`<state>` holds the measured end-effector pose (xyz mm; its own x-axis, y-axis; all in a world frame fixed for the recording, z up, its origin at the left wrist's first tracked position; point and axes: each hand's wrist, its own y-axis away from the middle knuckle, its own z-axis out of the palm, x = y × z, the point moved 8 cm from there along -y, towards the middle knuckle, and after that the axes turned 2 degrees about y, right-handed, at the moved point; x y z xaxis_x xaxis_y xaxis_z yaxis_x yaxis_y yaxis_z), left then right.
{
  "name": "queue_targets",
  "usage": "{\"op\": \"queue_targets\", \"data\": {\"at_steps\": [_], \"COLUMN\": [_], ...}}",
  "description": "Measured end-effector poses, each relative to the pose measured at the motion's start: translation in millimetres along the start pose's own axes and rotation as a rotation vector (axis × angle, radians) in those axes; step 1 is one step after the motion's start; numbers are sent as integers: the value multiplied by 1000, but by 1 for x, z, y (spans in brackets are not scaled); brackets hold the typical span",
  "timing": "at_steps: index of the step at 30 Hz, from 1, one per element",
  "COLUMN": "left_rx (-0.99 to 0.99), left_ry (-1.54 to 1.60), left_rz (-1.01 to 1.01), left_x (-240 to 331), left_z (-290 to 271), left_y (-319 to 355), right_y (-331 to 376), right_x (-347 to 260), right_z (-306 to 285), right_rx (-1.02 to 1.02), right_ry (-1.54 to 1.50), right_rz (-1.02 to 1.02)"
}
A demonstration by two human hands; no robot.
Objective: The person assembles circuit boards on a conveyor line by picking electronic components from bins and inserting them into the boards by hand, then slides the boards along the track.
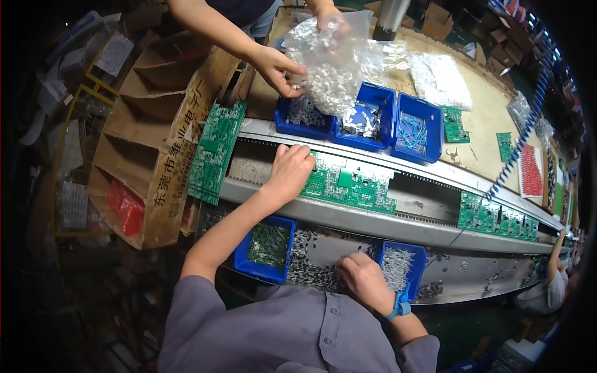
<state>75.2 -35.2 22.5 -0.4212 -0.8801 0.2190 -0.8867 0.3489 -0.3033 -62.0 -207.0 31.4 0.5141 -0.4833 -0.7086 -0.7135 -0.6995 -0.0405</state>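
A green circuit board (351, 183) lies in the metal rail track in front of me. At its left end is my left hand (290, 172), fingers curled and pressed together; their tips and anything in them are hidden. My right hand (364, 280) is closed low over the metal tray, beside loose small components (314, 273). Whatever it pinches is too small or hidden to make out. Just right of that hand stands a blue bin of pale leaded parts (397, 267). Left of the loose components, another blue bin holds green leaded parts (267, 247).
Across the rail, another person's hands (277, 68) hold a clear bag of white parts (329, 74) over blue bins (367, 143). More circuit boards lie at left (214, 152) and right (497, 216). A partitioned cardboard box (165, 161) stands left. A coiled blue cord (525, 137) hangs right.
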Motion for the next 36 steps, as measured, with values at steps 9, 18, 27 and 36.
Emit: {"op": "queue_targets", "data": {"at_steps": [9,18,27,36], "left_rx": [47,-574,-520,-594], "left_ry": [10,398,246,326], "left_rz": [-63,108,69,28], "left_x": [0,118,141,140], "left_z": [-3,3,45,54], "left_y": [9,93,137,142], "right_y": [-70,-163,-178,-175], "right_x": [25,54,58,50], "right_z": [-58,-35,-22,-25], "right_rx": [175,221,191,237], "right_ry": [-12,43,91,166], "right_rz": [-49,-76,-75,-92]}}
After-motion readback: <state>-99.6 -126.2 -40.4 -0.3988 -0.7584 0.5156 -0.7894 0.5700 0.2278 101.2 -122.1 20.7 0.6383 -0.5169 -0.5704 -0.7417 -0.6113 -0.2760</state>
